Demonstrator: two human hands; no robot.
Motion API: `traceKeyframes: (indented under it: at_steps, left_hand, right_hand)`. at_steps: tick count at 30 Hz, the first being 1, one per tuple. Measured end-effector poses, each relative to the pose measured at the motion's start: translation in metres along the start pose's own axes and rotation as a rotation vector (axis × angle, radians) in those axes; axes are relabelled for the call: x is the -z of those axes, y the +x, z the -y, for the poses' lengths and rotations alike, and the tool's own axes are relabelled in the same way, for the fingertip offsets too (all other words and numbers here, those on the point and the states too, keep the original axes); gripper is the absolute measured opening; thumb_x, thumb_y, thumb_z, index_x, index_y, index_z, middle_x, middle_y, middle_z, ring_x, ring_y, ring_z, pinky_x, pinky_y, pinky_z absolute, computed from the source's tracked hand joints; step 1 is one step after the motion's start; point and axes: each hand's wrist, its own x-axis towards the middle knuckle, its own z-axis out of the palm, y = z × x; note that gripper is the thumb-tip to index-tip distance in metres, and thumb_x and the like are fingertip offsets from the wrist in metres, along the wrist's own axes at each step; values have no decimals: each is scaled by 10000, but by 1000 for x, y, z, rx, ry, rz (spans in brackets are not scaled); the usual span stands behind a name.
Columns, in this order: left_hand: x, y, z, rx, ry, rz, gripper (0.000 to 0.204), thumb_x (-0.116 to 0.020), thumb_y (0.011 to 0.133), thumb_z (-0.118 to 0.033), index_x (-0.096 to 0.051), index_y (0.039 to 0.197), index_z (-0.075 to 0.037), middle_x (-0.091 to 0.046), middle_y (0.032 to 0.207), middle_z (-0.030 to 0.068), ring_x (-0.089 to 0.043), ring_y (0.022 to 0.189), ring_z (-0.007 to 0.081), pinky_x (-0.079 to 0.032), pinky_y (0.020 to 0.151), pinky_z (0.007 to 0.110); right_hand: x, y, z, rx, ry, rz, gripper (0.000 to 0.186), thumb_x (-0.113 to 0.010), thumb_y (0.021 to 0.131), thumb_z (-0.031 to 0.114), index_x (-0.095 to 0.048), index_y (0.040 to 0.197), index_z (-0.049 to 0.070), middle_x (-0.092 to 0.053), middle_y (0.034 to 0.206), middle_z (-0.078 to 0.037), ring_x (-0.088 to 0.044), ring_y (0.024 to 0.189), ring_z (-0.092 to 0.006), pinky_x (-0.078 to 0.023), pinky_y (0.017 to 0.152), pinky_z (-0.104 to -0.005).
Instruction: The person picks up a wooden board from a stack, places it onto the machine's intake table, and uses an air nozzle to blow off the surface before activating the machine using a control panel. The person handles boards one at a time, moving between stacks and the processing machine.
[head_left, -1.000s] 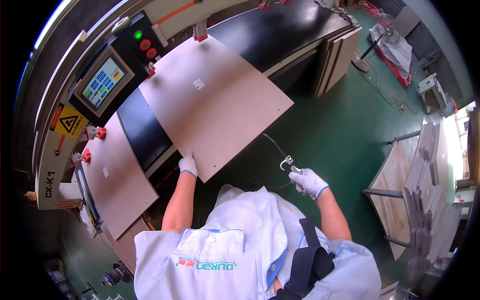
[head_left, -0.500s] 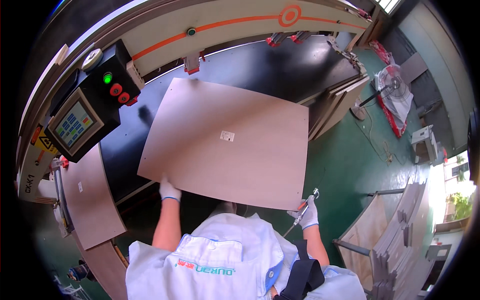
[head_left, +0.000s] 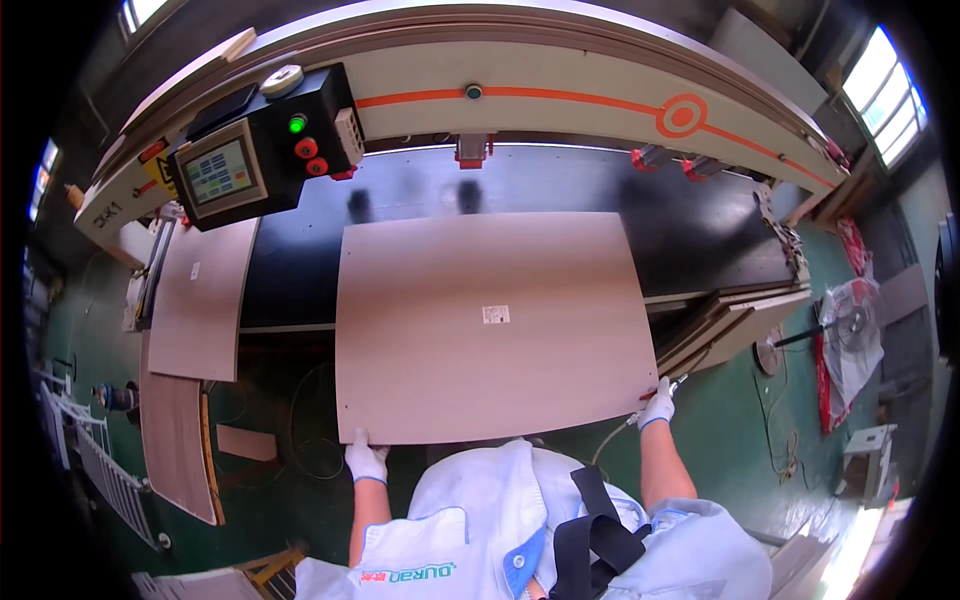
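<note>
Left hand [head_left: 367, 461] and right hand [head_left: 657, 404] reach to the board's [head_left: 480, 375] near corners.
Left grip pinches the edge, thumb on top; right grip wraps an air gun [head_left: 678, 382] at the corner. White printed label [head_left: 496, 314] mid-board. Black counter [head_left: 290, 285] lies under the board's far part, panels [head_left: 735, 325] right of it.

Illumination is moderate at the center and falls off toward the rim. Daylight enters through the window [head_left: 888, 95] at upper right, whose panes are overexposed with a bluish fringe. A second overexposed patch lies at lower right. The black desk [head_left: 690, 235] returns a glossy sheen and carries two dark blotches behind the panel [head_left: 490, 380]. The panel is matte, with soft shading. The space beneath the desk is in deep shadow. Fisheye distortion bends the machine beam [head_left: 570, 105] into an arc; black vignetting fills the corners. Fine print is unresolved.
</note>
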Motion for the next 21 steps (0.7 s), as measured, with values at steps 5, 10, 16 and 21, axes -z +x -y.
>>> traceKeyframes:
  at_steps: [5, 10, 16, 21]
  left_hand:
    - [100, -127, 79, 27, -253, -118, 483, -590, 1078, -270, -499, 1521, -99, -578, 1454, 143, -570, 1314, 367, -501, 1061, 601]
    - [132, -171, 97, -133, -143, -277, 434, -590, 1085, -368, -600, 1401, -70, -636, 1364, 143, -581, 1255, 331, -482, 1057, 538]
    - [89, -228, 152, 179, 182, -215, 503, -554, 1095, -428, -566, 1349, 6, -699, 1161, 203, -723, 886, 371, -622, 671, 493]
    - [0, -194, 220, 141, 575, 204, 478, -648, 1069, -346, -688, 1238, 99, -725, 1185, 189, -695, 1009, 260, -553, 938, 417]
  right_hand:
    - [-58, 60, -4, 80, -94, 262, 387, -663, 1010, 525, -627, 871, 165, -599, 727, -30, -574, 650, -225, -487, 610, -412]
    - [-144, -2, -20, -175, -291, 650, 383, -649, 1029, 500, -641, 836, 169, -615, 719, -25, -563, 581, -220, -448, 547, -395]
    - [-174, -139, -77, -391, -549, 1070, 415, -667, 1018, 527, -676, 820, 162, -642, 745, -27, -577, 611, -208, -439, 549, -401]
    - [-121, -173, -109, -160, -782, 1193, 399, -718, 968, 520, -725, 838, 142, -637, 772, -10, -552, 644, -166, -430, 576, -387]
